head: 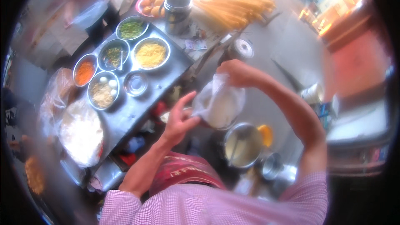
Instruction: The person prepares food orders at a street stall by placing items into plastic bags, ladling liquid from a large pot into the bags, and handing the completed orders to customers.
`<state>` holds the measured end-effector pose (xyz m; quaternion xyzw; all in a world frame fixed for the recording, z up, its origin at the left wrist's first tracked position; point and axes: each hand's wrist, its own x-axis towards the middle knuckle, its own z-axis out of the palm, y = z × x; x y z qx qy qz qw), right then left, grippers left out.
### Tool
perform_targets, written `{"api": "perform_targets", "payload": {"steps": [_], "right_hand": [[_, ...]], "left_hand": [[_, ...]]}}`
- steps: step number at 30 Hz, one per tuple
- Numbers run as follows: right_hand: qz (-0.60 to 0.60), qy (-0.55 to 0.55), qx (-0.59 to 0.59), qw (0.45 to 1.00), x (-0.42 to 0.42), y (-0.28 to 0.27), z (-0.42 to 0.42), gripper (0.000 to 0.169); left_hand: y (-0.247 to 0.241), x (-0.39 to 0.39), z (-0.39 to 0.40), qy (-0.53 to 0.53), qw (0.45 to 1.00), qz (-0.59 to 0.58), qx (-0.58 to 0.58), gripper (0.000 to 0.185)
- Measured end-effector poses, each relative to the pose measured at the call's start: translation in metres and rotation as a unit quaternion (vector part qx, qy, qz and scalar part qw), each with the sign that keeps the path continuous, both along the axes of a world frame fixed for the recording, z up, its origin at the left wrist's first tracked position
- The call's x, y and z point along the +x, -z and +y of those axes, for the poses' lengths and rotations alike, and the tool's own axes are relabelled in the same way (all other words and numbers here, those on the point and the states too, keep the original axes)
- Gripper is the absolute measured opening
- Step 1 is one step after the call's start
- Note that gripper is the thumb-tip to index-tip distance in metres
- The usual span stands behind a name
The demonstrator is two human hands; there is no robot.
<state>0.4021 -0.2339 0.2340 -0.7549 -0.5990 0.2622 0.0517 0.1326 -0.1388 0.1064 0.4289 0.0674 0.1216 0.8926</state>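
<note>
My right hand [236, 72] grips the top of a thin translucent plastic bag [218, 93], its fingers bunched in the film. The bag hangs over a round container [222, 112] with pale contents; whether they lie inside the bag I cannot tell. At the bag's left side is my left hand [181, 118], thumb and forefinger spread, the thumb tip near or touching the film. Below and right of the bag stands a metal pot [243, 145] of pale liquid with a long handle leaning in it.
On the metal-topped table [125, 117] stand bowls of yellow shreds [151, 54], chopped greens [131, 29], orange shreds [84, 72] and peeled eggs [103, 90]. Behind are fried dough sticks [234, 6], a metal canister [178, 12] and a basket of eggs [153, 4]. A person holds a bag [90, 14] across the table.
</note>
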Motion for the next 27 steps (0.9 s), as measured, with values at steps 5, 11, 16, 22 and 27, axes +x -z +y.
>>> {"api": "perform_targets", "payload": {"steps": [5,11,16,22,27], "right_hand": [[0.116,-0.036,0.191,0.974,0.017,-0.024,0.002,0.027],[0.113,-0.029,0.208,0.971,0.008,-0.074,-0.011,0.024],[0.144,-0.180,0.195,0.953,0.005,-0.076,-0.016,0.018],[0.151,-0.189,0.144,0.959,0.004,-0.072,-0.011,0.026],[0.285,-0.153,-0.009,0.946,0.003,-0.087,-0.006,0.040]], "left_hand": [[0.013,0.000,-0.004,-0.055,0.997,0.022,0.046,0.079],[0.018,0.006,-0.024,-0.169,0.985,0.021,0.019,0.054],[0.024,0.008,-0.033,-0.192,0.981,0.035,0.016,0.033],[0.036,0.004,-0.044,-0.222,0.974,0.037,0.021,0.023],[0.044,-0.003,-0.043,-0.230,0.971,0.052,0.040,0.019]]}}
